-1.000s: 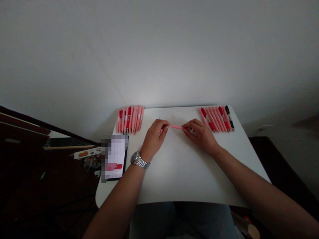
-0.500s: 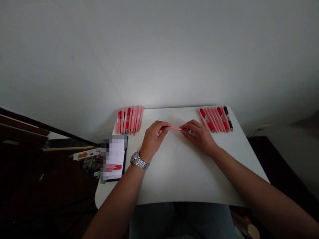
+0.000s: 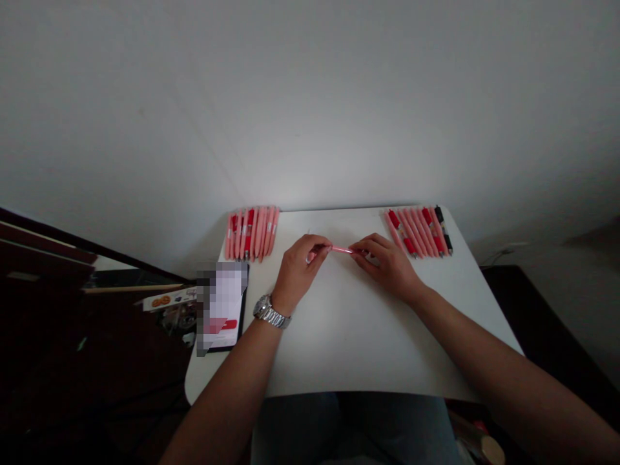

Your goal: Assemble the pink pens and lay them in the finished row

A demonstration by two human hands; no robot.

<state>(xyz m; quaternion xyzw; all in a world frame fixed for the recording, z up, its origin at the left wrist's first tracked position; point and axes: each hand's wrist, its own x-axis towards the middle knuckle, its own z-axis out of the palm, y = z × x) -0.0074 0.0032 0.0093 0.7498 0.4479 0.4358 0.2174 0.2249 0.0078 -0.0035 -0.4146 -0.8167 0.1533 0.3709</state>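
A pink pen (image 3: 341, 249) is held level above the middle of the white table (image 3: 349, 336). My left hand (image 3: 301, 263) pinches its left end between thumb and fingers. At the other end, my right hand (image 3: 382, 261) grips the pen with thumb and fingertips. Both ends are partly hidden by the fingers. Beyond my left hand lies a row of pink and red pens (image 3: 256, 234) in clear wrapping. A second row of pink, red and black pens (image 3: 419, 232) lies behind my right hand.
A tablet or large phone (image 3: 225, 307) with a lit, partly blurred screen lies at the table's left edge, beside my left forearm with its metal watch (image 3: 271, 312). A pale wall (image 3: 310, 103) rises behind the table. Cluttered items (image 3: 177, 316) sit lower left.
Both hands stay in nearly the same place on the pen. The pen looks slightly turned, with a brighter streak along it now.
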